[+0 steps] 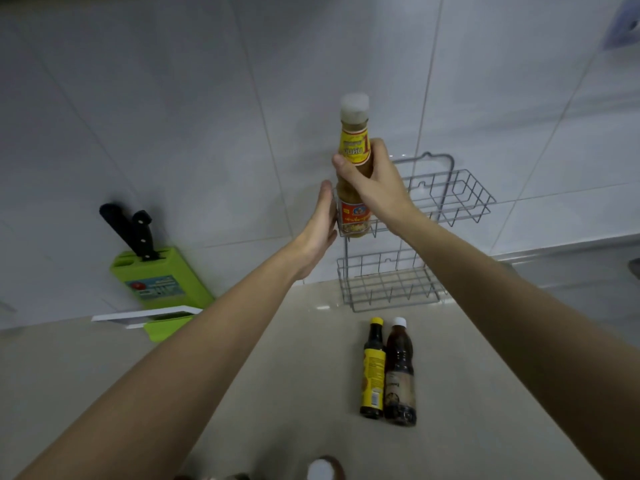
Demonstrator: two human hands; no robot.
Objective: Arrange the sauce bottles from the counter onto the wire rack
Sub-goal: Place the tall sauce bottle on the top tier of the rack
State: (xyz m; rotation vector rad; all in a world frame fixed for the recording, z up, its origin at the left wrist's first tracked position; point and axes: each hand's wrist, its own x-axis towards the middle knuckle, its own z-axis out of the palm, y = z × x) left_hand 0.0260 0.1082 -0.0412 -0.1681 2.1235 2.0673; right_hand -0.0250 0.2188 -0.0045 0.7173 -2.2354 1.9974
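A tall bottle of tan sauce (pixel 353 133) with a white cap and yellow-red labels stands with its base in the left end of the wire rack's (pixel 460 199) upper basket. My right hand (pixel 372 181) grips its neck and shoulder. My left hand (pixel 320 223) lies flat, fingers straight, against the rack's left side beside the bottle's lower part. Two dark bottles stand side by side on the counter in front of the rack: one with a yellow cap and yellow label (pixel 374 368), one with a white cap (pixel 400 372).
The rack's lower basket (pixel 384 282) holds nothing. A green knife block (pixel 159 282) with black-handled knives leans on the tiled wall at left, with a white holder (pixel 145 317) before it. A white bottle cap (pixel 320 470) shows at the bottom edge. A steel sink rim (pixel 568 252) runs at right.
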